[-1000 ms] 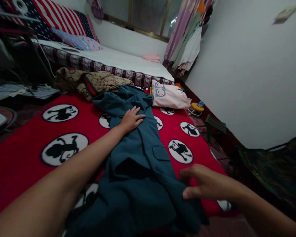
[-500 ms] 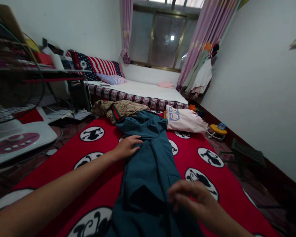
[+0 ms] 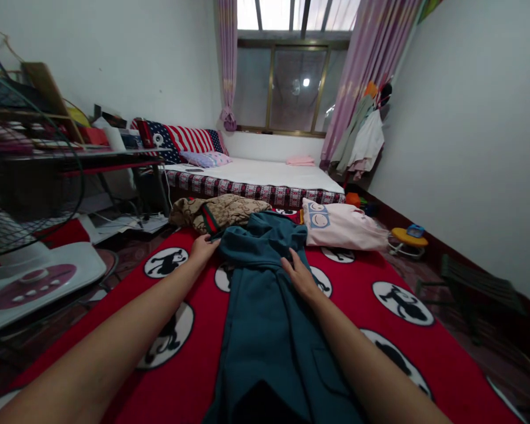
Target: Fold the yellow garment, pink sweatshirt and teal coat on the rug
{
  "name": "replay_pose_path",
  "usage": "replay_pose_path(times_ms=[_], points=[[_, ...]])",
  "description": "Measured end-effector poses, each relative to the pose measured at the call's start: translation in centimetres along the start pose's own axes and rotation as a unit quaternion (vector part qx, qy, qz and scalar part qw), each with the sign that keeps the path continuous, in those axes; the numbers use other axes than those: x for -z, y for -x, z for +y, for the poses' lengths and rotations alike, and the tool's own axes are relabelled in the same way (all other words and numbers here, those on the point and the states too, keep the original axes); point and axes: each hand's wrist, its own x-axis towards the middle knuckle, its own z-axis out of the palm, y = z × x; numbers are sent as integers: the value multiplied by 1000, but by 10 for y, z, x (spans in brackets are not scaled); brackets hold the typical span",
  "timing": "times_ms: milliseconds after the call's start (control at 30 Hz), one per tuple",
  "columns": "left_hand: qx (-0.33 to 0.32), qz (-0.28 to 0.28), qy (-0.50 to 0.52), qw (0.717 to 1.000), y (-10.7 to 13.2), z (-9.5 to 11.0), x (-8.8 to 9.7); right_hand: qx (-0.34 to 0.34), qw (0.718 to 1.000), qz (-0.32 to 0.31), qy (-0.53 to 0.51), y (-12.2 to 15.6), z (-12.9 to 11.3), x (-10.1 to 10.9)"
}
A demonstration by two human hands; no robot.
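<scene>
A teal jacket [image 3: 265, 306] lies lengthwise on a red blanket [image 3: 194, 377] printed with black-and-white monkey circles. My left hand [image 3: 203, 246] grips the jacket's upper left corner near the collar. My right hand [image 3: 298, 272] rests on the jacket's upper right part, fingers pinching the cloth just below the collar. Both arms reach forward over the blanket.
A brown patterned garment [image 3: 221, 211] and a pink shirt with a cartoon face [image 3: 342, 227] lie beyond the jacket. A bed [image 3: 265, 176] stands further back under the window. A fan [image 3: 26, 176] and a desk stand left; a small yellow stool [image 3: 408, 240] and a dark chair [image 3: 477, 288] stand right.
Both hands have moved up the jacket to its collar end; the right hand came from the lower part. The view has tilted upward, showing more of the room.
</scene>
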Motion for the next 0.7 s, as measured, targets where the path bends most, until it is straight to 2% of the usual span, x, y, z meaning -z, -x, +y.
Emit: replay_pose_path(times_ms=[133,200,233,300,333,433,500,533,567,633,700], points=[[22,-19,44,999,1,4,-5,-1,997,41,-67,-8,14,1],[7,-7,67,998,9,18,-2,10,991,60,-119,-5,18,1],[-20,11,84,996,17,28,2,15,987,70,-145,-3,19,1],[-111,50,124,985,47,53,17,15,974,89,-206,0,19,3],[-176,44,150,972,67,65,27,10,964,96,-246,1,19,5],[-280,-77,145,946,140,91,66,-17,915,118,-386,1,21,12],[-350,-145,123,917,178,94,89,-39,877,139,-459,1,23,17],[-386,-146,114,904,188,93,96,-47,862,148,-482,1,24,19],[-415,-138,97,894,193,89,100,-55,853,153,-496,1,25,21],[-436,-101,38,893,186,79,98,-61,849,148,-504,2,27,23],[-406,-109,-47,906,168,66,89,-60,854,133,-499,3,27,23]])
